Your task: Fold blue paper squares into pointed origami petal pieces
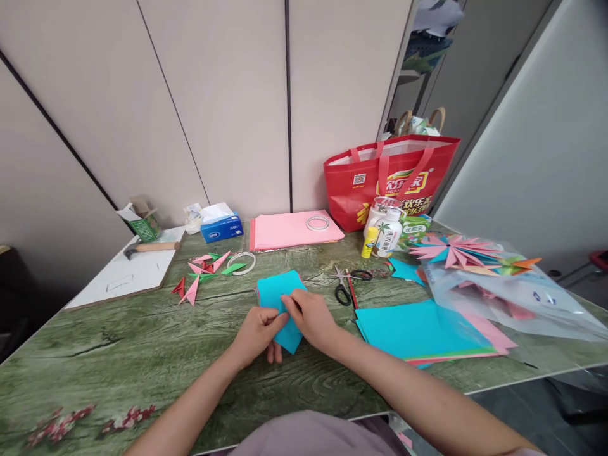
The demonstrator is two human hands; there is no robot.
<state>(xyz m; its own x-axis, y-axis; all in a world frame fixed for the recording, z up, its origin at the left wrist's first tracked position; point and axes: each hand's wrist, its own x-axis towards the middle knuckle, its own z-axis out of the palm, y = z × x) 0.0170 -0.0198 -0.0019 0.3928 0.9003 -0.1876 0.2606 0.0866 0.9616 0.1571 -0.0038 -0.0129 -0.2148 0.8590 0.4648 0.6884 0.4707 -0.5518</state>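
A folded piece of blue paper (278,288) lies between my hands over the table, its lower end coming to a slanted corner. My left hand (258,332) pinches its left edge, thumb on top and some fingers tucked underneath. From the right, my right hand (310,315) grips the paper, with thumb and fingertips pressed on its upper face. The two thumbs are close together at the middle of the paper. Just right of my right hand lie open scissors (344,285) with black handles and a red pencil (352,290).
Folded pink, green and red paper pieces (204,269) and a tape roll (241,263) lie left. Behind are pink sheets (294,229), a tissue box (221,228), a glue stick (369,242) and a red bag (346,190). Blue sheets (418,329) and a plastic bag (536,304) lie right; a hammer (152,247) is far left.
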